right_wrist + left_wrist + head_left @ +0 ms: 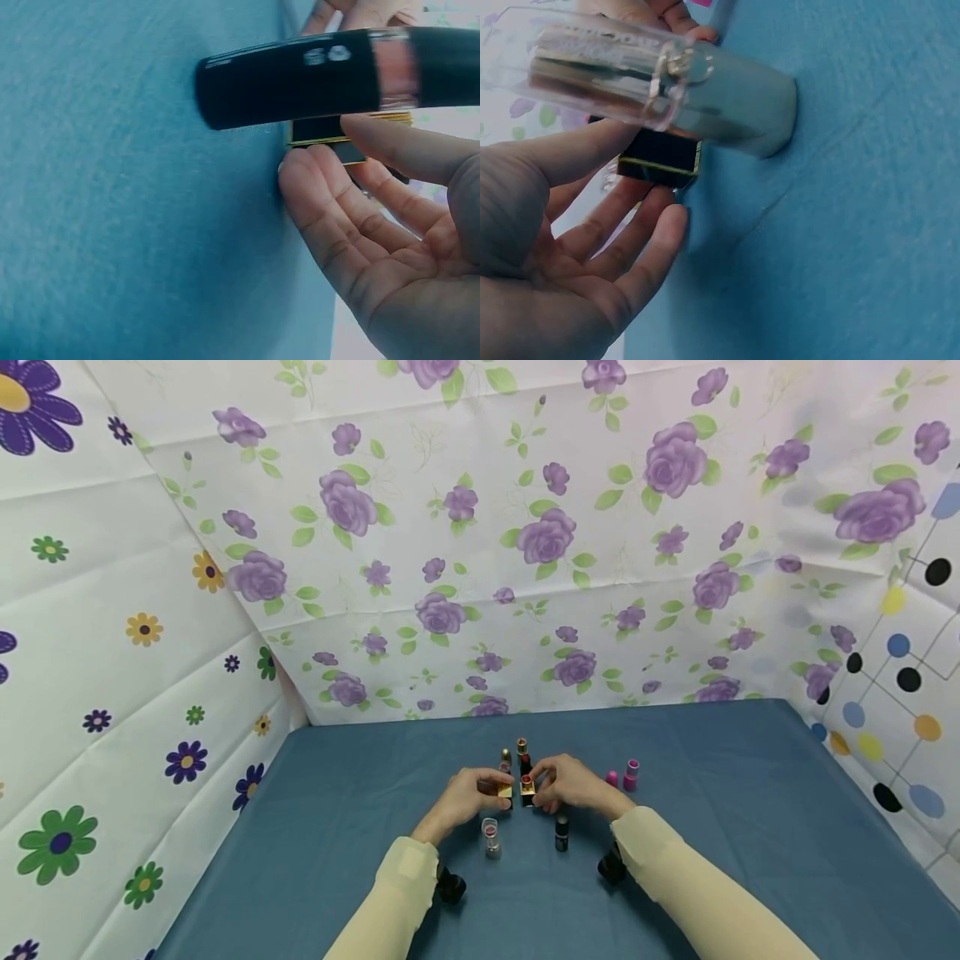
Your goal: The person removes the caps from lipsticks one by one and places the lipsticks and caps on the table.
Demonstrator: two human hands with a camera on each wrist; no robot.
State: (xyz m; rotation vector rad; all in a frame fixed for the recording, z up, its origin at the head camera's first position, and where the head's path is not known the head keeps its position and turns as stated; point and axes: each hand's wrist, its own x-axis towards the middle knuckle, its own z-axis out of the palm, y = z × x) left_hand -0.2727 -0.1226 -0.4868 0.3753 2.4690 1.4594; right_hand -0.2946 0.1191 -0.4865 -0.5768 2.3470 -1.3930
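Observation:
My left hand (467, 795) pinches a square black cap with a gold face (506, 792) between thumb and fingers. In the left wrist view the cap (660, 156) shows black with gold edging. Just across from it, my right hand (573, 783) holds a square black-and-gold lipstick (528, 795), its red tip pointing up. The right wrist view shows the thumb and fingers on that lipstick (319, 132), partly hidden by a black lipstick (285, 86) closer to the camera. Cap and lipstick are side by side, a small gap between them.
A clear-topped lipstick (491, 840) stands near my left hand, a black one (562, 833) by my right. Behind the hands are gold-topped tubes (522, 746). To the right stand a pink tube (632, 774) and a pink piece (612, 778). Flowered sheets (450, 568) border the blue table (337, 843).

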